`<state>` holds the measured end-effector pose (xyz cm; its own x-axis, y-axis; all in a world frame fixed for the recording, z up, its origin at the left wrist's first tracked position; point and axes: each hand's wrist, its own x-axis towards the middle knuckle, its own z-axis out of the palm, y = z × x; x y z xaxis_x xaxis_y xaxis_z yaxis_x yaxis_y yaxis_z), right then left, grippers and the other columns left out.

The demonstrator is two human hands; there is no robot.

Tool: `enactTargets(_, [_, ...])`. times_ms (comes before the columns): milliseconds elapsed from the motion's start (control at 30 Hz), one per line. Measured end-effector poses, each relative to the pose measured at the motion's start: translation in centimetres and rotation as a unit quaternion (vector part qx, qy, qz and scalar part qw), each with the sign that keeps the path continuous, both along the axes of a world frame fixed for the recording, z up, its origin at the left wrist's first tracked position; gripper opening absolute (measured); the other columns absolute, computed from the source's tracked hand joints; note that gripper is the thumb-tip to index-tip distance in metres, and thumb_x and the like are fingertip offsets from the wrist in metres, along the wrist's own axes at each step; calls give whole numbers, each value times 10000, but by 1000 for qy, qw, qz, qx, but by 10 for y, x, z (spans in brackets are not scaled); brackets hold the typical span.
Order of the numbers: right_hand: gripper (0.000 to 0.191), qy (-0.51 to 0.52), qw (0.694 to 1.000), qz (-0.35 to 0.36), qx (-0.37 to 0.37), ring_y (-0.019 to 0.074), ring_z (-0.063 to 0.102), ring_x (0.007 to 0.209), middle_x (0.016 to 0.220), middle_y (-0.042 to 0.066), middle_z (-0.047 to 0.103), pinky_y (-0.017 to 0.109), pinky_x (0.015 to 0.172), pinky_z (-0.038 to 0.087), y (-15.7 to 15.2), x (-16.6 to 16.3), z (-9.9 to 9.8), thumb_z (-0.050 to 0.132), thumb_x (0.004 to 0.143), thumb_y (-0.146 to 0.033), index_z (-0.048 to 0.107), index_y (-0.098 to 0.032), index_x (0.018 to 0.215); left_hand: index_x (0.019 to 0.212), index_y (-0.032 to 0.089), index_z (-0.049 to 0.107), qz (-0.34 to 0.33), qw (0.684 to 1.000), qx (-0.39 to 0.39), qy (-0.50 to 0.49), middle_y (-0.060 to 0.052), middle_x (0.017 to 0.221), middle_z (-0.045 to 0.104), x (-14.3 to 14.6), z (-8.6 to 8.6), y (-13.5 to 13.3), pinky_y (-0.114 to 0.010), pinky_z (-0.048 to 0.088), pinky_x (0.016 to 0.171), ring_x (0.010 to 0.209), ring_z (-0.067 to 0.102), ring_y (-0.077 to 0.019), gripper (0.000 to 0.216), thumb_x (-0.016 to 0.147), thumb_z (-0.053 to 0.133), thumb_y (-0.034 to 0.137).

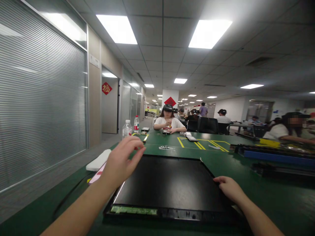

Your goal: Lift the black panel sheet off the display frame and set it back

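Note:
A black flat display panel (169, 183) lies in a shallow black frame on the green table. Along its near edge runs a strip of green circuit board (134, 210). My right hand (230, 188) grips the right rim of the panel, thumb on top and the other fingers hidden beneath. Above the panel's far left corner, my left hand (125, 160) is raised with thumb and fingertips drawn together in a pinch. Anything between those fingertips is too small to make out.
White foam (98, 160) and a pink-and-white item (97, 175) lie left. Bottles (127, 127) stand behind my left hand. Small parts (167, 148) sit beyond the panel. Black and blue long parts (278, 157) lie right. A person (169, 123) works opposite.

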<state>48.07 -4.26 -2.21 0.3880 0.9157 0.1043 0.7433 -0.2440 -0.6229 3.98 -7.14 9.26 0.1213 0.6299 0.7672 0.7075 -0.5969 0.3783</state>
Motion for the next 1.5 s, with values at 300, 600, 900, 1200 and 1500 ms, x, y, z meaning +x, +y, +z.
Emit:
enactTargets(300, [310, -28, 999, -16, -21, 185, 644, 806, 849, 24, 718, 250, 692, 445, -2, -1, 10, 499, 608, -100, 719, -218, 793, 761, 180, 718, 22, 952, -302, -51, -28, 725, 709, -36, -57, 62, -297, 443, 711, 748, 634, -221, 253, 665, 519, 303])
enactTargets(600, [283, -25, 1000, -9, -14, 185, 642, 803, 836, 28, 716, 250, 686, 446, -6, -3, 8, 507, 619, -131, 716, -209, 792, 855, 115, 695, -78, 872, -431, -219, -74, 821, 711, -38, -74, 59, -252, 445, 611, 693, 615, -173, 371, 523, 666, 279])
enactTargets(900, [282, -23, 1000, 2, -16, 184, 641, 818, 857, 40, 714, 253, 725, 444, -4, 0, 5, 496, 629, -117, 709, -193, 798, 563, 174, 656, 86, 948, -308, 3, -29, 565, 644, -50, -87, 71, -257, 355, 570, 610, 578, -193, 404, 690, 508, 527])
enactTargets(1200, [289, -37, 999, -8, -7, 184, 641, 815, 840, 34, 716, 249, 711, 444, -7, -3, 6, 504, 617, -105, 717, -201, 787, 972, 137, 663, 116, 942, -279, 145, -130, 1057, 657, -42, -93, 68, -309, 398, 871, 1013, 572, -255, 316, 751, 462, 240])
enactTargets(1500, [355, -68, 997, -21, -8, 182, 631, 831, 873, 49, 705, 244, 695, 438, -10, -1, 8, 487, 594, -67, 712, -198, 835, 824, 73, 663, 104, 935, -294, 169, -220, 1037, 610, -37, -109, 73, -362, 379, 922, 1003, 570, -287, 251, 763, 443, 177])
